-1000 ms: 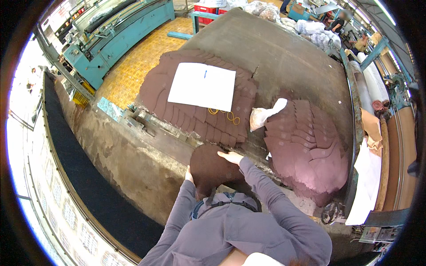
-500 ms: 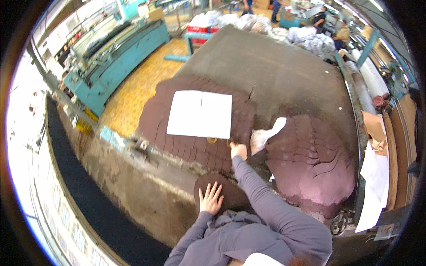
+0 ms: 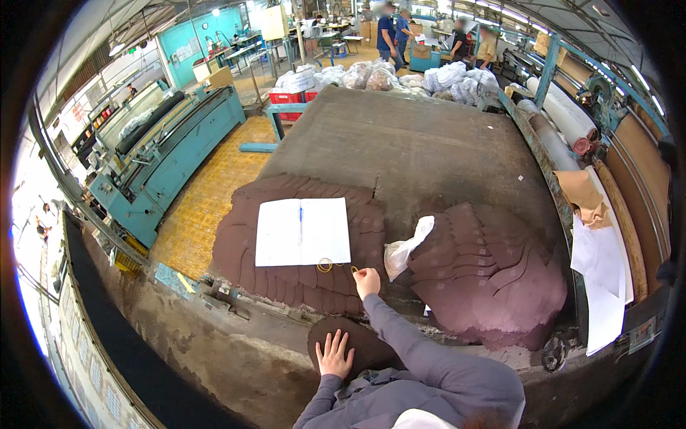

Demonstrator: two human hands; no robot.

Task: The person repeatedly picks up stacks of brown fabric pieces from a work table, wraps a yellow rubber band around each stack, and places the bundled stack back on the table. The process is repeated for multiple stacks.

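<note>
My left hand point(image 3: 334, 355) lies flat with its fingers spread on a rounded dark brown piece point(image 3: 368, 342) close to my body. At the near edge of an open white notebook point(image 3: 282, 232), my right hand point(image 3: 367, 282) is closed in a pinch on a small yellow rubber band point(image 3: 354, 269). More yellow rubber bands point(image 3: 325, 265) lie just left of it by the page edge. The notebook rests on overlapping brown sheet pieces point(image 3: 279, 286), with a thin blue pen-like thing point(image 3: 301, 214) along its fold. Right of my right hand is a crumpled whitish plastic bag point(image 3: 407, 250).
A second heap of overlapping brown pieces point(image 3: 493, 279) covers the table's right side. The large worn table point(image 3: 421, 143) stretches away from me. Teal machinery point(image 3: 171, 164) stands left, rolls of material point(image 3: 564, 118) right. White sacks point(image 3: 457, 80) and several people point(image 3: 386, 36) are beyond.
The view has tilted up, showing more of the far room. My left hand stays flat on the brown piece. My right hand remains near the notebook's lower edge, pinching the rubber band.
</note>
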